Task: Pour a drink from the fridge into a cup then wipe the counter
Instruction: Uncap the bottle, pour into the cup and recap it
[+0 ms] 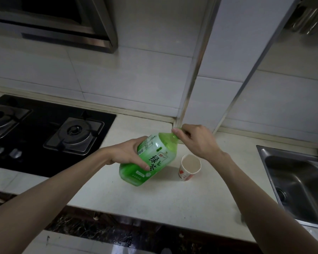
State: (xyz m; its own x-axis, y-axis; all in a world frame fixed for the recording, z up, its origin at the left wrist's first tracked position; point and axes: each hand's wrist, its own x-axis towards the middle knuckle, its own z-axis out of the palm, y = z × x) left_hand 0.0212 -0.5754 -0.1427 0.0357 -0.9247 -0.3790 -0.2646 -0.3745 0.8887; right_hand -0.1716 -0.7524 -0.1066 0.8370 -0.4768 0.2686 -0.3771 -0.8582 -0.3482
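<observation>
Left hand (pixel 130 153) wrapped round the body of the green bottle (pixel 151 160), held tilted above the counter (pixel 154 195). Right hand (pixel 196 142) pinched shut on the cap end; the cap itself is hidden. Paper cup (pixel 189 166) stands just below the right hand, beside the bottle.

Risk: tilted neck may spill once the cap loosens; the light cup could tip if knocked.

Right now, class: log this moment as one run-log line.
step: opening bottle | left hand: holds tilted bottle | right hand: on cap | cup: upright on counter, looks empty
</observation>
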